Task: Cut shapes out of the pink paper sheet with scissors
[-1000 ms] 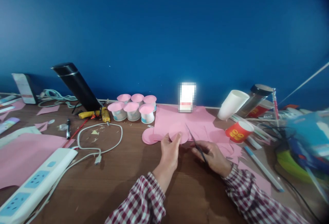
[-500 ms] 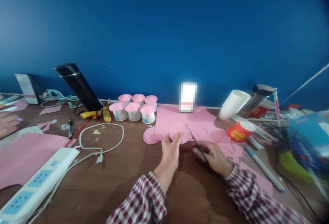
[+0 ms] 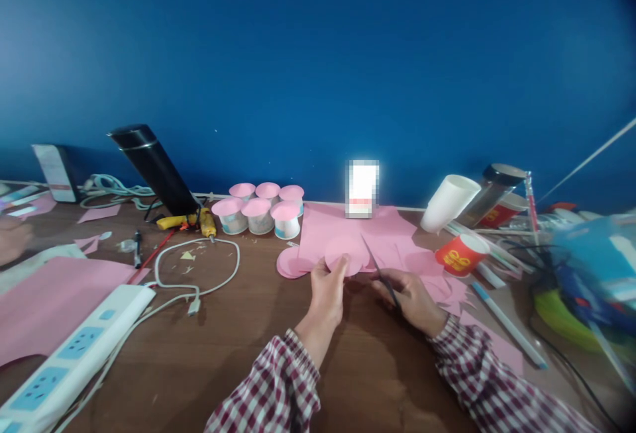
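Note:
My left hand [image 3: 326, 294] pinches a round pink paper disc [image 3: 346, 253] by its lower edge, holding it up over the wooden table [image 3: 238, 347]. My right hand [image 3: 410, 298] grips dark scissors [image 3: 378, 265], whose blades point up and left toward the disc's right edge. Behind both lies a large pink paper sheet [image 3: 358, 228], with more pink discs [image 3: 291, 263] flat on the table to the left of it.
Several small cups with pink tops [image 3: 258, 211] stand behind. A glue gun [image 3: 191, 220], white cable [image 3: 199, 277] and power strip [image 3: 74, 347] lie left. Cups [image 3: 460, 253], pens and a jar crowd the right. Another person's hand [image 3: 12, 238] rests at far left.
My hands have barely moved. The disc sits slightly higher and further left in my left hand. The other person's hand came in at the far left.

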`<state>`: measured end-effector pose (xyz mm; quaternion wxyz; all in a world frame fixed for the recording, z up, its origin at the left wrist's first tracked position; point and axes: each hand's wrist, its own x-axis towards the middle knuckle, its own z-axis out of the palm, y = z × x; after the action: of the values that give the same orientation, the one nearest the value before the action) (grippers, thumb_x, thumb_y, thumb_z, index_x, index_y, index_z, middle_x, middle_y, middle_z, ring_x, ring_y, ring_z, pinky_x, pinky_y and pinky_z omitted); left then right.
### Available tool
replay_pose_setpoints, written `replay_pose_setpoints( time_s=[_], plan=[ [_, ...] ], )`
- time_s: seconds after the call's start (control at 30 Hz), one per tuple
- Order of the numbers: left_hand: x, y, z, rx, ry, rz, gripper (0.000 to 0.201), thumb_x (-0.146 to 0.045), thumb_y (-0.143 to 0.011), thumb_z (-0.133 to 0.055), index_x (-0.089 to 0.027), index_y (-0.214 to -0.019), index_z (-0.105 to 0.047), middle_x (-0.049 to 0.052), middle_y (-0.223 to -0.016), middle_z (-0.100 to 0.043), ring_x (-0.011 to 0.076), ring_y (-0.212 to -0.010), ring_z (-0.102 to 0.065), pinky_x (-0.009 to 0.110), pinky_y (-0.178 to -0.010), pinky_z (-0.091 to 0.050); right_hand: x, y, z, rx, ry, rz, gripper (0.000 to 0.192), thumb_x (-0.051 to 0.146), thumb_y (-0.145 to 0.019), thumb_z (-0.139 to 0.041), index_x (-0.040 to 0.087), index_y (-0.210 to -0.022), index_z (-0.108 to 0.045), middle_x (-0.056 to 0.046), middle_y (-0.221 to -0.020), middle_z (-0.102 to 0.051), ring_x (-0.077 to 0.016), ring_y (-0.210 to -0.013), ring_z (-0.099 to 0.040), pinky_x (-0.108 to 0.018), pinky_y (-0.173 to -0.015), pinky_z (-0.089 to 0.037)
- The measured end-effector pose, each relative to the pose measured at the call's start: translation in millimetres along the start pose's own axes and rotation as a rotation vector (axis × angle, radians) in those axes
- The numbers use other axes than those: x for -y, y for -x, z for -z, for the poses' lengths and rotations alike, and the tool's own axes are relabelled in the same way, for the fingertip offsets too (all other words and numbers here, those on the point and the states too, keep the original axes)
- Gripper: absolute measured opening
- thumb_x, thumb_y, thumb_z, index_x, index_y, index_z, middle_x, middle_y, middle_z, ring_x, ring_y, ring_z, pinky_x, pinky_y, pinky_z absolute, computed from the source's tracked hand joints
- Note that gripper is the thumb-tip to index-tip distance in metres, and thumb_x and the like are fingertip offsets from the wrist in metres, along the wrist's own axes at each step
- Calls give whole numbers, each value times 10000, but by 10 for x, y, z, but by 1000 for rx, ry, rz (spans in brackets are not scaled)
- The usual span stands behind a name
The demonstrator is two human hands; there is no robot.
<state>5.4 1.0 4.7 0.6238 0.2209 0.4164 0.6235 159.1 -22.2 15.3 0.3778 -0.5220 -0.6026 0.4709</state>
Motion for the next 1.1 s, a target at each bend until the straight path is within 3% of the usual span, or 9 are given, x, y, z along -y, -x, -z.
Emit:
replay_pose_setpoints(
  time_s=[0.23,0.43,0.6,0.77,0.97,1.1],
  plan=[
    [-69,70,-24,51,-8,4,269,-322,-628,-754,-140,-726,-582,-28,-605,-577,86,-519,-521,211,-505,-406,-38,-18,0,-158,-160,145,448,501,-813,-594,158,-1099,-570,27,-613,-520,-131,-533,-523,-248,-485,-459],
    [-232,117,110,123,-279,-95,255,-319,-667,-716,-115,-789,-621,21,-669,-616,98,-558,-537,211,-512,-431,-70,-21,0,-238,115,331,372,398,-807,-621,155,-1086,-587,-32,-764,-597,-175,-678,-591,-286,-617,-508],
    [-691,-25,615,-171,-584,-269,427,-301,-652,-697,-107,-1019,-596,89,-872,-650,147,-637,-596,230,-483,-468,-93,-46,4,-237,201,344,358,399,-840,-572,144,-1090,-591,-25,-719,-608,-175,-645,-598,-279,-594,-513],
    [-1005,-111,1026,-335,-1035,-380,485,-282,-637,-685,-158,-1094,-581,90,-964,-654,160,-657,-621,247,-520,-498,-71,-39,-7,-233,228,358,353,423,-837,-562,145,-1050,-607,-25,-694,-628,-176,-631,-609,-279,-581,-519],
    [-975,-170,967,-323,-1245,-285,569,-255,-654,-644,-156,-1197,-507,105,-1043,-649,131,-513,-607,271,-542,-500,-69,-34,-5,-231,232,348,356,437,-831,-569,134,-1011,-618,-29,-687,-634,-179,-630,-617,-275,-578,-520],
    [-954,-253,871,-262,-1414,-317,611,-219,-628,-647,-134,-1215,-502,139,-1165,-619,201,-775,-667,284,-694,-499,-68,-26,6,-234,243,348,371,446,-833,-563,132,-1023,-619,-25,-675,-632,-175,-608,-610,-272,-563,-513]
  ],
)
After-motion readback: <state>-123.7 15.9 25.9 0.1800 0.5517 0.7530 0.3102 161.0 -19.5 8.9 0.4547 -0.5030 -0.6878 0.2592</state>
